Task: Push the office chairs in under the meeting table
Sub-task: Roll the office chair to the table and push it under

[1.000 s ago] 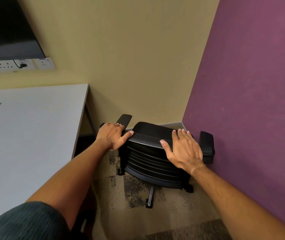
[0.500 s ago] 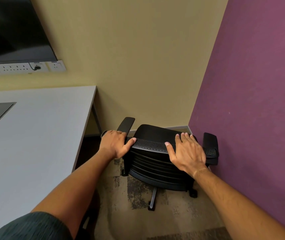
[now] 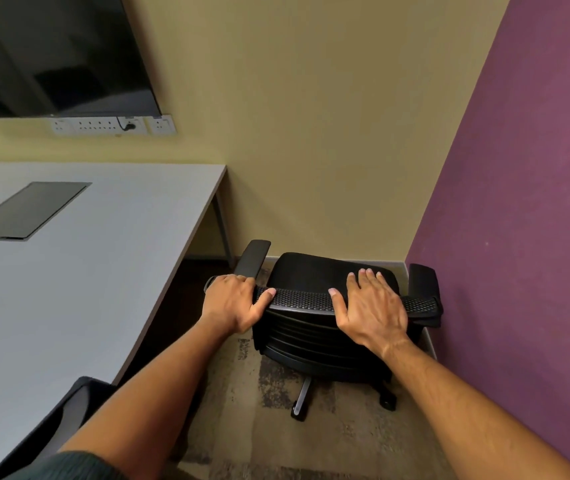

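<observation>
Office chair [image 3: 325, 327], black with a mesh backrest and ribbed rear shell, stands in the room's corner, to the right of the meeting table [image 3: 79, 271] and outside its edge, not under it. Purple wall [image 3: 532, 202] runs close along the chair's right armrest [image 3: 423, 282], and the yellow wall [image 3: 294, 116] lies just beyond the seat, so the chair is hemmed in on two sides; the table's thin metal leg [image 3: 223, 226] stands near its left armrest [image 3: 252, 256]. A dark screen [image 3: 51, 53] hangs above a white socket strip [image 3: 114, 125], and another dark chair [image 3: 72, 403] sits at the table's near edge. The left hand [image 3: 233, 304] grips the left end of the backrest's top rim, fingers curled over it and thumb along the mesh. The right hand [image 3: 370, 310] lies on the rim with fingers nearly straight, reaching forward over the top, thumb spread along the mesh. Patchy brown carpet [image 3: 328, 438] covers the floor, under a star base with castors.
</observation>
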A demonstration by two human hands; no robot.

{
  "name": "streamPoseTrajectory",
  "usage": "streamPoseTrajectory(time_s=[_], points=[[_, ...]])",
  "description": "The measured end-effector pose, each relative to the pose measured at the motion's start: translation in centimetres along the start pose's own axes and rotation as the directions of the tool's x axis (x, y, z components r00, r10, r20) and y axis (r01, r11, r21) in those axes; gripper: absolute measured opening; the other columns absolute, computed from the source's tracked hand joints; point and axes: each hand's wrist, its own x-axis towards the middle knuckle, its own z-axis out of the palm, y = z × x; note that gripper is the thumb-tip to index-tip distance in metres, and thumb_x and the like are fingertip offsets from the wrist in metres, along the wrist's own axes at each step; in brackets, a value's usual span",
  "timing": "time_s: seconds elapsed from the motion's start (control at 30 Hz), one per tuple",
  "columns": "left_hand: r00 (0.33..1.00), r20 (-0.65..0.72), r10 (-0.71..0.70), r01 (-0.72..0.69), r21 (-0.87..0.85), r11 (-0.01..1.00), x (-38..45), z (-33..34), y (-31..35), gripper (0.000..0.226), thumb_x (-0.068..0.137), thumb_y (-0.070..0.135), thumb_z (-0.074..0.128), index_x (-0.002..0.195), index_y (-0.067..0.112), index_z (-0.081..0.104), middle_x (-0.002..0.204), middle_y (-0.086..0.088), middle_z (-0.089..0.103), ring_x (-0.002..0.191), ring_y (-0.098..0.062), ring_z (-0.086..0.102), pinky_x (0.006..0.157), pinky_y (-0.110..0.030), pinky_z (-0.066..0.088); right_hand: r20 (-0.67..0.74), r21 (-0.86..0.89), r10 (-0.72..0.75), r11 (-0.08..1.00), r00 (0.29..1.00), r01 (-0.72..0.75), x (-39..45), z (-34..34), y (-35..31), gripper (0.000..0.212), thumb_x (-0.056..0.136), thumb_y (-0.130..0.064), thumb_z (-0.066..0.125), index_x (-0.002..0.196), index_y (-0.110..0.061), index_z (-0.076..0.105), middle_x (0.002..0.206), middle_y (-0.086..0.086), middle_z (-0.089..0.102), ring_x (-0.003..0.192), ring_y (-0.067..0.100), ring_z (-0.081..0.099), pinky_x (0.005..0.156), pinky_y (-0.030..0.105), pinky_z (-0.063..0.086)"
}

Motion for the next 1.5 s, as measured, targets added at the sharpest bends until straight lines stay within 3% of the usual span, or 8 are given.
streamPoseTrajectory(time_s=[0.23,0.5,0.8,0.97,1.17,1.5], points=[[0.994,0.006,-0.105,0.105,0.030,0.994,-1.7,-1.0,1.3,0.074,0.087,0.072,-0.001,0.068,0.020,0.049,0.064,0.001,0.049,0.059,-0.017,0.045,0.063,-0.035,0.038,-0.035,0.021,-0.094,0.995,0.995,0.095,0.8,-0.3,1.0,0.080,0.098,-0.058,0.012,0.145,-0.001,0.043,0.148,0.025,0.044,0.142,0.032,0.036,0.122,0.041,0.020],[0.974,-0.034,-0.223,0.224,0.020,0.974,-3.7,-1.8,1.9,0.062,0.090,0.069,0.007,0.057,0.024,0.034,0.055,0.006,0.039,0.051,-0.013,0.036,0.059,-0.033,0.029,-0.087,0.045,-0.207,0.976,0.974,0.212,2.0,-0.6,1.2,0.083,0.094,-0.058,0.011,0.139,0.000,0.050,0.143,0.025,0.050,0.138,0.033,0.043,0.120,0.041,0.024],[0.932,0.024,-0.361,0.360,0.043,0.932,-3.6,-1.5,1.7,0.072,0.086,0.071,0.002,0.059,0.020,0.045,0.057,0.001,0.048,0.054,-0.017,0.047,0.054,-0.033,0.037,-0.097,0.060,-0.310,0.947,0.946,0.317,5.3,-0.6,0.7,0.080,0.093,-0.056,0.018,0.133,0.001,0.056,0.139,0.024,0.055,0.134,0.033,0.047,0.118,0.041,0.027],[0.912,0.052,-0.406,0.405,0.045,0.913,-2.4,-1.4,1.4,0.079,0.084,0.073,-0.001,0.071,0.017,0.052,0.073,-0.004,0.060,0.065,-0.020,0.057,0.059,-0.035,0.046,-0.097,0.030,-0.374,0.925,0.922,0.379,8.2,-0.6,0.6,0.079,0.093,-0.056,0.018,0.135,-0.001,0.055,0.142,0.021,0.053,0.137,0.031,0.044,0.120,0.040,0.024],[0.842,0.204,-0.499,0.502,0.039,0.864,0.9,-0.7,-0.6,0.087,0.083,0.079,0.014,0.120,0.011,0.053,0.119,-0.013,0.060,0.104,-0.031,0.061,0.073,-0.039,0.042,-0.100,0.018,-0.440,0.896,0.892,0.444,12.1,-0.8,0.2,0.069,0.097,-0.054,0.031,0.135,-0.002,0.055,0.143,0.020,0.052,0.138,0.030,0.043,0.120,0.039,0.024],[0.761,0.196,-0.619,0.621,0.055,0.782,3.2,0.2,-1.5,0.090,0.086,0.079,0.016,0.115,0.007,0.061,0.118,-0.012,0.061,0.105,-0.027,0.060,0.082,-0.040,0.046,-0.093,0.064,-0.546,0.831,0.832,0.553,19.2,-0.5,-1.6,0.077,0.091,-0.055,0.022,0.133,-0.002,0.057,0.140,0.019,0.055,0.134,0.030,0.047,0.118,0.039,0.026]])
